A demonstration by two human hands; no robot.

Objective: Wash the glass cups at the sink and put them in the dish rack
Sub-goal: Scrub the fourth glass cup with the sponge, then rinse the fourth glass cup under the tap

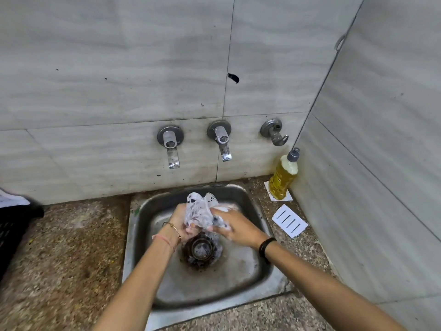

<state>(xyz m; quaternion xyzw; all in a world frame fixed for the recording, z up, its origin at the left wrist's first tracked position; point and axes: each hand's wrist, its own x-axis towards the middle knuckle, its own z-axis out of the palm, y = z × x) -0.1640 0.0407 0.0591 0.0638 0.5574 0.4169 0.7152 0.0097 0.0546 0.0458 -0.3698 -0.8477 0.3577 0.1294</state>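
The cup (201, 211), foamy and blurred, is hanging just above the drain (201, 249), inside the sink (267, 271). Both hands are meeting on it: the left hand (182, 223) is gripping its lower part and the right hand (229, 225) is wrapping soapy fingers round its side. The scrub is probably going best with the left holding steady and the right working round the rim. Soapy glass is likely slipping easily, so staying low over the drain is wise. Behind the drain, two taps (222, 139) are showing no stream. A soap bottle (282, 177) is standing back-right of the drain, and what is likely the rack (14, 230) is sitting well to the drain's left.
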